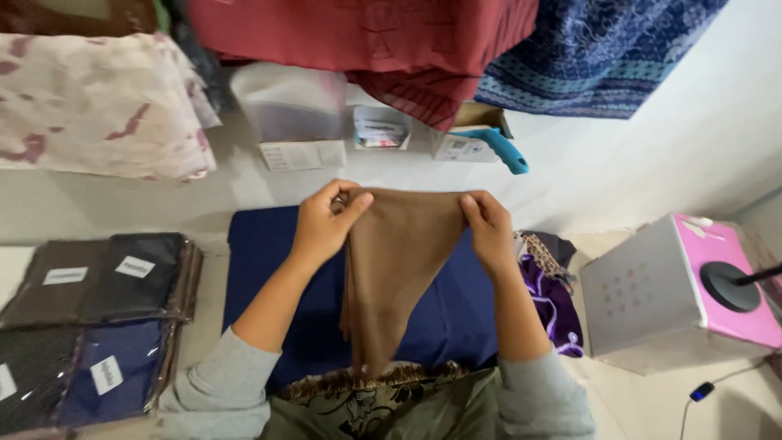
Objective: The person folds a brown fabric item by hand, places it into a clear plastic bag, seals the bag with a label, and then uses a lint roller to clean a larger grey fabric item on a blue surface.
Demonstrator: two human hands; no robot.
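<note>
The soft brown folded cloth (397, 269) hangs long-ways down over the flat dark blue cloth (269, 269); the left hand (324, 224) and right hand (489, 228) pinch its top corners, equally near, one each side.

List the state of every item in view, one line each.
Brown cloth: held up by its top edge, hanging in a point.
Left hand: pinching the cloth's left corner.
Right hand: pinching the right corner.
Navy cloth: spread flat underneath.
Packaged fabrics: sealed in clear bags, stacked flat.
Pink-topped box: closed.
</note>
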